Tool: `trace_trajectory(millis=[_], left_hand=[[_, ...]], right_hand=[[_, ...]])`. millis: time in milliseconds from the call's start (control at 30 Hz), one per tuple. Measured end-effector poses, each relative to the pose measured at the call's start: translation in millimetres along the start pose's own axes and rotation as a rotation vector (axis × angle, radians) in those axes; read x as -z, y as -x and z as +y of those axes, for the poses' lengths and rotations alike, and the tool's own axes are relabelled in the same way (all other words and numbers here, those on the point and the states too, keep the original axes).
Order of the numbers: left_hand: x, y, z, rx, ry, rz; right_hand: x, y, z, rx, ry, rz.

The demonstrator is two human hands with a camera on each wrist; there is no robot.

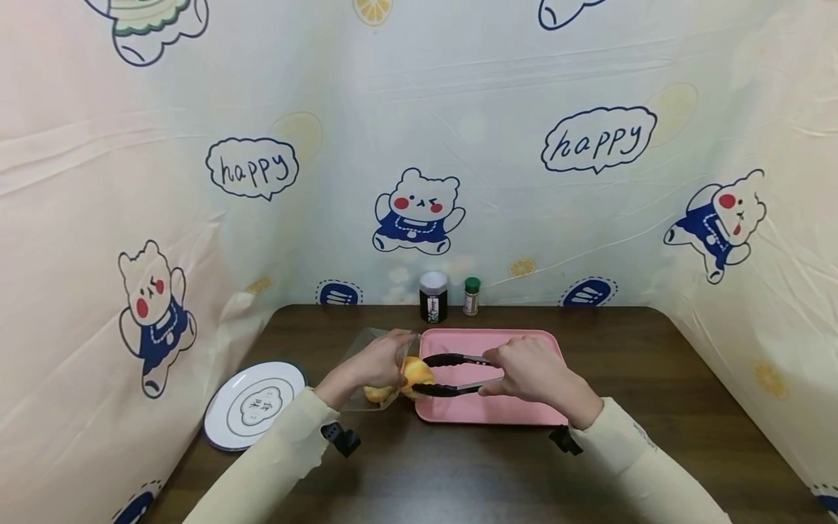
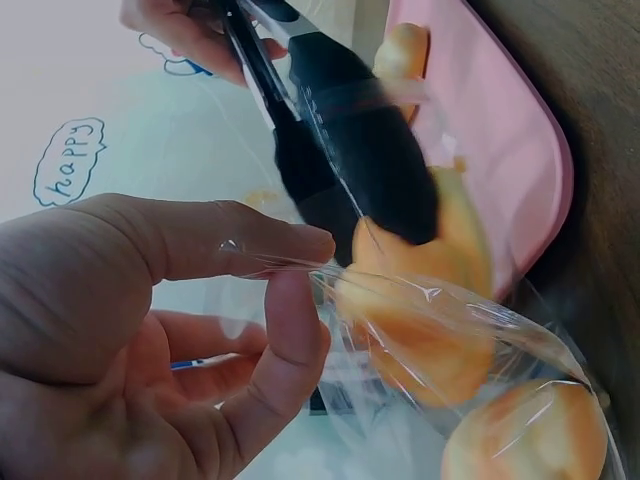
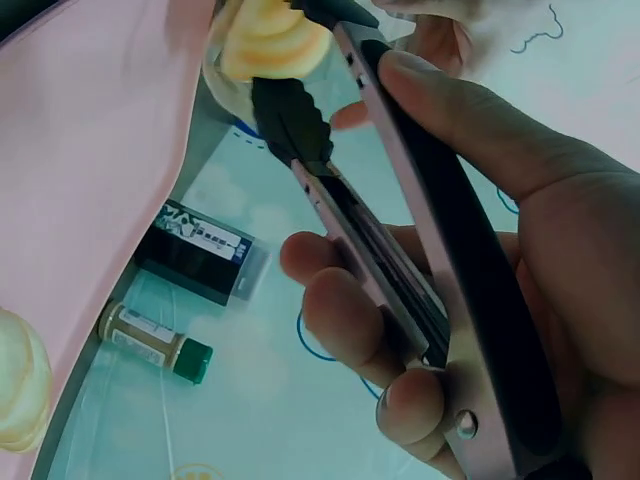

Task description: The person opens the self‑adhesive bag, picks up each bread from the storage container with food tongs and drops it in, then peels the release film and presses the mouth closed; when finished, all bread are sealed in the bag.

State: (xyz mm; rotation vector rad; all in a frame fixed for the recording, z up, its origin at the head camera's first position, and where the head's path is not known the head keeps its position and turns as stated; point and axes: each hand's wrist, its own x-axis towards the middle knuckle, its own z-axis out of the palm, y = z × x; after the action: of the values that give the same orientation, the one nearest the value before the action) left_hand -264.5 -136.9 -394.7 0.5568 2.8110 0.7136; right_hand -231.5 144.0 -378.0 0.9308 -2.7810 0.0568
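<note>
1. Tongs [image 1: 447, 391], black-tipped, held by the right hand [image 1: 533, 371], its fingers curled round the metal handles, arms parted; left hand [image 1: 376, 362] pinching a clear bag [image 2: 500, 325] at its edge.
2. Golden bun [image 1: 417, 370] at the bag's mouth, between the tong tips; it lies just right of the left hand, the nearer one, and left of the right hand, in line with the tongs; soft-looking, rounded, yellow-orange, its long axis unclear; second bun [image 2: 530, 435] inside the bag.
3. White plate [image 1: 222, 418], left; pink tray [image 1: 471, 413] beneath the tongs, bread [image 2: 402, 55] on it.
4. Dark jar [image 1: 433, 302] and green-capped bottle [image 1: 471, 297] beyond.
</note>
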Motion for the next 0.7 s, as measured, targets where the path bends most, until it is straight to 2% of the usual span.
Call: trace_trajectory(millis=[167,300,400,700], left_hand=[[1.1,-1.0,-1.3,-0.033,-0.011,0.006],[2.1,-1.2,0.3,-0.056,-0.002,-0.024],[2.4,-0.8,2.4,-0.062,0.012,-0.039],[2.0,0.8,6.5,-0.093,-0.004,-0.029]], right_hand=[[-4,-0.1,2,-0.005,-0.005,0.036],[-10,-1.6,0,0.006,0.019,0.064],[-13,-3.1,-2,-0.008,0.012,0.055],[-19,-7.8,-8,-0.085,-0.059,0.045]])
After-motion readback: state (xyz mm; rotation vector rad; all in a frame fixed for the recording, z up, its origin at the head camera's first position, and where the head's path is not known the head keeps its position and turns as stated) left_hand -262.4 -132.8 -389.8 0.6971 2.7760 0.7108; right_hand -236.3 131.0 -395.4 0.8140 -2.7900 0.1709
